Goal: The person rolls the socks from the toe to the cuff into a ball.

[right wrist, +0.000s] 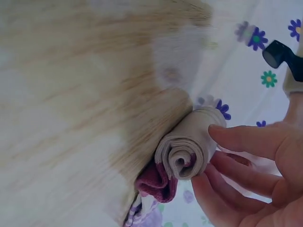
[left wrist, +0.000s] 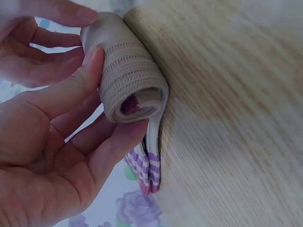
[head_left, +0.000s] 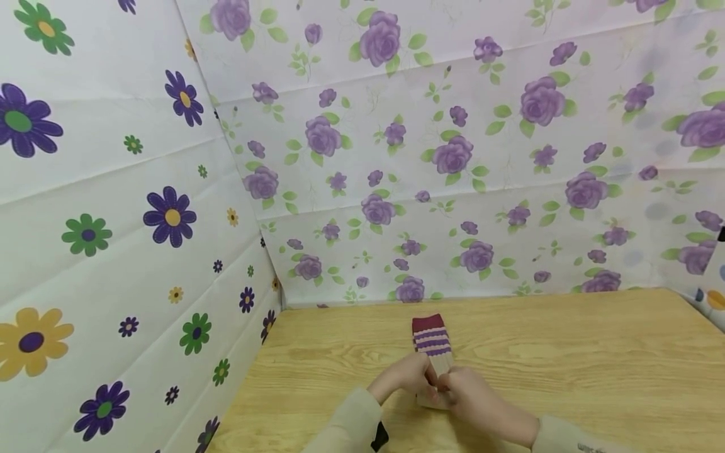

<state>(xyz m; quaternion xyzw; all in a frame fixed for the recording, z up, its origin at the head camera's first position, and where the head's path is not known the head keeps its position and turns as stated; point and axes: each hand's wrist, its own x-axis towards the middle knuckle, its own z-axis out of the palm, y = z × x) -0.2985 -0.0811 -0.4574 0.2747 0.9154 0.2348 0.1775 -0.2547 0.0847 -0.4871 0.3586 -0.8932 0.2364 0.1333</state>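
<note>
A pair of beige knitted socks [head_left: 432,336] with purple stripes and maroon ends lies on the table, its near part rolled up. My left hand [head_left: 418,376] holds the left end of the roll, thumb on top and fingers at its side. On the other end, my right hand [head_left: 472,397] grips the roll between thumb and fingers. The rolled part [left wrist: 128,71] shows a spiral with a bit of maroon inside in the left wrist view. In the right wrist view a maroon fold [right wrist: 156,182] sticks out beside the coil. The striped ends stretch flat away from me.
The wood-grain table [head_left: 566,358] spreads out around the socks. A white sheet with purple roses [head_left: 379,207] hangs behind it, and a daisy-printed sheet [head_left: 141,270] stands along the left edge. A black wrist device [right wrist: 279,54] shows on the other arm.
</note>
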